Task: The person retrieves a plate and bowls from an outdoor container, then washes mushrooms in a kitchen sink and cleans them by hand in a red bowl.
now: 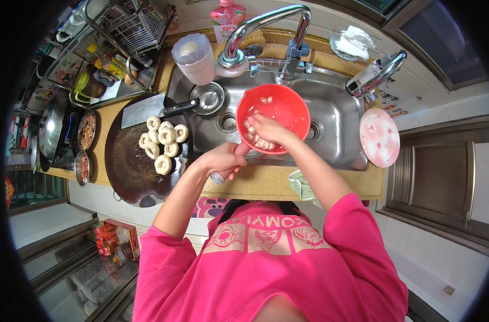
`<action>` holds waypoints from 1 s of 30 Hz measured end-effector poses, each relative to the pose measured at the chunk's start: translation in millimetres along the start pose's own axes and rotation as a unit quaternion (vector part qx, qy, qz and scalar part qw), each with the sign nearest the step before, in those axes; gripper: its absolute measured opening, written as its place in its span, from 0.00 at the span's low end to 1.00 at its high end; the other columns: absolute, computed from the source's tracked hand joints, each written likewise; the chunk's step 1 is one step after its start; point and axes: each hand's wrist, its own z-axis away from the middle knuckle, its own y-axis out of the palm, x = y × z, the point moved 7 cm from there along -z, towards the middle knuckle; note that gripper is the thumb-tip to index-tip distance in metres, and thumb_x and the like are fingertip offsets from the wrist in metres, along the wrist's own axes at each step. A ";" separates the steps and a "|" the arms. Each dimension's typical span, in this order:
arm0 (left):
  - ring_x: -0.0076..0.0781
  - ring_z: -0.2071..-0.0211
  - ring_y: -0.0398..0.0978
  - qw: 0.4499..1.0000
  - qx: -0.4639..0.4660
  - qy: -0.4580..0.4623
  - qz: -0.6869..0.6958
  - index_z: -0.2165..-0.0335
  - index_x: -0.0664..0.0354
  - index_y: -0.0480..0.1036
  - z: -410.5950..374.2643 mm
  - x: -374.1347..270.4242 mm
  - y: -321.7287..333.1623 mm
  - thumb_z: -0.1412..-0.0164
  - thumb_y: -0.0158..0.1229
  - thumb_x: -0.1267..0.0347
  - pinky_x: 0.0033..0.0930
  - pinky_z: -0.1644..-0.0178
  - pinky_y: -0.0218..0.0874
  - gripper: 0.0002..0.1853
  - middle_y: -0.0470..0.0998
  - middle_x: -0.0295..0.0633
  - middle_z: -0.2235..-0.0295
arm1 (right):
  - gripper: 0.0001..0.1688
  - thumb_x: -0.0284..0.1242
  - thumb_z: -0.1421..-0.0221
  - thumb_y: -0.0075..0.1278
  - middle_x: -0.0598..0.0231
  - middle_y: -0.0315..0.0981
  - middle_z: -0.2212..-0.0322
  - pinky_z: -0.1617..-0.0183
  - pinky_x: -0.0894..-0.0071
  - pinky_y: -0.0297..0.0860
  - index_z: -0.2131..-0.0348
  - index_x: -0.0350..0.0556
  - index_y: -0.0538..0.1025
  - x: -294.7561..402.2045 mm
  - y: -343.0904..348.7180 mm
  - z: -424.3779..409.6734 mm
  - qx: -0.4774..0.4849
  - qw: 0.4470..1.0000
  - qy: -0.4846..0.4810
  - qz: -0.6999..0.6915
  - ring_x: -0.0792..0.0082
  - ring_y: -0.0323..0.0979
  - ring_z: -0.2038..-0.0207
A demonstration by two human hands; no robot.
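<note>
My left hand (222,159) grips the handle (242,149) of a red plastic water dipper (293,105) and holds it over the double sink's divider. Water stands in the dipper. Small pale pieces (264,144), which look like cut mushroom stems, lie in it, mostly along the near side. My right hand (268,129) reaches into the dipper and touches these pieces; whether its fingers pinch any is unclear. Left of the sink, several white mushroom caps (166,135) sit on a round dark chopping board (125,161). A cleaver (143,111) lies at the board's far edge, its handle reaching over the sink.
A chrome faucet (268,15) arches above the stainless sink (337,116). A small metal bowl (207,98) rests in the left basin. A lidded plastic container (194,60) stands behind it. A pink floral plate (380,137) is at the right; a green cloth (302,185) hangs over the front edge.
</note>
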 end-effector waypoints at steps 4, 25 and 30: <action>0.25 0.89 0.65 1.000 -0.009 0.010 -0.021 0.72 0.73 0.60 6.0 -3.3 -0.5 0.56 0.50 0.75 0.26 0.87 0.59 0.12 0.65 0.38 0.86 | 0.25 0.43 0.47 0.29 0.52 0.68 0.63 0.59 0.62 0.64 0.57 0.46 0.64 12.8 8.4 -1.0 0.035 0.997 0.005 -0.067 0.56 0.69 0.62; 0.25 0.90 0.64 0.998 0.047 0.024 -0.043 0.74 0.67 0.61 3.6 -48.5 127.5 0.55 0.51 0.73 0.24 0.86 0.58 0.10 0.65 0.37 0.85 | 0.13 0.31 0.53 0.39 0.62 0.67 0.80 0.81 0.74 0.63 0.68 0.42 0.67 -20.3 -81.2 130.0 0.038 0.977 0.036 -0.207 0.73 0.66 0.83; 0.26 0.89 0.65 0.999 -0.007 0.030 -0.039 0.75 0.69 0.61 6.6 -50.1 147.8 0.55 0.51 0.72 0.26 0.86 0.58 0.10 0.66 0.39 0.84 | 0.16 0.34 0.53 0.39 0.55 0.66 0.69 0.76 0.69 0.66 0.67 0.40 0.68 -19.5 -85.0 140.9 0.089 0.974 0.037 -0.203 0.64 0.68 0.78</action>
